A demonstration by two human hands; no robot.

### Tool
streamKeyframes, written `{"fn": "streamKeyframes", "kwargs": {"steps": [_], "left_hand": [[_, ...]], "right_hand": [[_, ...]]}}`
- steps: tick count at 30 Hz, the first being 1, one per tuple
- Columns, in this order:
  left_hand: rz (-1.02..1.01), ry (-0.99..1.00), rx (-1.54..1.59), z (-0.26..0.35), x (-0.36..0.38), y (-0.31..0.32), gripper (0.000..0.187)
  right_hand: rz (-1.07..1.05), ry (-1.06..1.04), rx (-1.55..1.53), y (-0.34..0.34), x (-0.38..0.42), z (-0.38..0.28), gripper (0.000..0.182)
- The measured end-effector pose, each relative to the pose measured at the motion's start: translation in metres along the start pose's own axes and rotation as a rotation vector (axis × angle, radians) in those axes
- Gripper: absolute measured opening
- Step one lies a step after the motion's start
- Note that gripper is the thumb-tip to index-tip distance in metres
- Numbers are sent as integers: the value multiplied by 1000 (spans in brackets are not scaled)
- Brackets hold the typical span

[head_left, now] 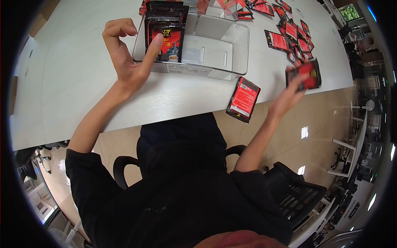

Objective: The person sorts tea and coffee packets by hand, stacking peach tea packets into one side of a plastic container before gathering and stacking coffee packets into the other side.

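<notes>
My left hand [130,66] is at the left end of a clear plastic bin [240,49], its thumb resting against the front of the upright red and black coffee sachets [167,41] and its fingers apart outside the bin. Those sachets stand in a row at the bin's left end. My right hand [288,96], right of the bin, grips a red and black sachet [311,75], blurred by motion. Between the bin and my right hand, a single sachet [244,99] lies back side up at the table's front edge.
Loose sachets [291,31] lie piled on the white table [74,78] at the back right. Behind the first bin stands another clear bin [225,12] with red sachets around it. An empty black chair [295,192] is at the lower right.
</notes>
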State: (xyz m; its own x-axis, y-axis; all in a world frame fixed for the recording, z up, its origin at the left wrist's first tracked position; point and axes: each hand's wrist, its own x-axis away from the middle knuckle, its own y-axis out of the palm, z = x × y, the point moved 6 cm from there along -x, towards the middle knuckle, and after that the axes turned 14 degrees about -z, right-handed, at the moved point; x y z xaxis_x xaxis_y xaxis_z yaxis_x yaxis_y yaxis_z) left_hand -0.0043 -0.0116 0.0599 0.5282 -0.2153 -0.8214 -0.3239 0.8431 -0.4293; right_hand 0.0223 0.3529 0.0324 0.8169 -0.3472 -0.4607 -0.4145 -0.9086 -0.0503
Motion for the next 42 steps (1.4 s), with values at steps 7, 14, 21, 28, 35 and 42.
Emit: {"fn": "streamKeyframes", "kwargs": {"steps": [7,14,21,28,35,42], "left_hand": [[2,-26,56,1,1,0,49],[37,30,59,0,0,-3,49],[36,-5,88,-1,1,-1,48],[20,6,21,1,-1,-3,50],[60,0,36,-2,0,-3,51],[112,-38,77,-12,1,-4,46]], "right_hand": [[-509,-137,245,5,75,-26,47],[-153,184,22,-2,44,-19,21],[-265,-131,-78,-1,26,-27,13],[-1177,-154,483,15,54,-25,50],[-1047,-167,596,28,71,-27,59],[-707,-442,610,25,67,-39,36]]}}
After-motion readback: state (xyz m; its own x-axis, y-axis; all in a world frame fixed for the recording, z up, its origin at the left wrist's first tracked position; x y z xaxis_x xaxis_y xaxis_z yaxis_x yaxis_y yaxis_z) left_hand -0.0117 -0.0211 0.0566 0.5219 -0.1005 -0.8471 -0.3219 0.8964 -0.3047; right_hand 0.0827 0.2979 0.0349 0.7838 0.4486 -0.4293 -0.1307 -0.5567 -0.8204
